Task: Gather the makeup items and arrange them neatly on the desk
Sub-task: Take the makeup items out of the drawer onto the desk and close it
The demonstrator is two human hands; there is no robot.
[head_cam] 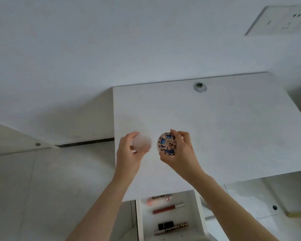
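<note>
Left forearm (97, 209) and right forearm (233, 206), mine, raised over the open drawer toward the desk (224, 127).
Item 1: left hand (129, 150), fingers curled round a pale frosted pink case (142, 142), over the desk top; contact with it, cannot tell.
Item 2: patterned compact (166, 144), blue-and-pink face toward me, pinched by its rim in right hand (179, 152). The two items are side by side, not touching, likely for setting down as a pair.
Item 3: drawer (191, 216), below the desk front. Contents: pink tube (159, 200), red lip gloss (167, 208), black-capped pieces (166, 225), lettered tube (172, 229). None gathered yet.
</note>
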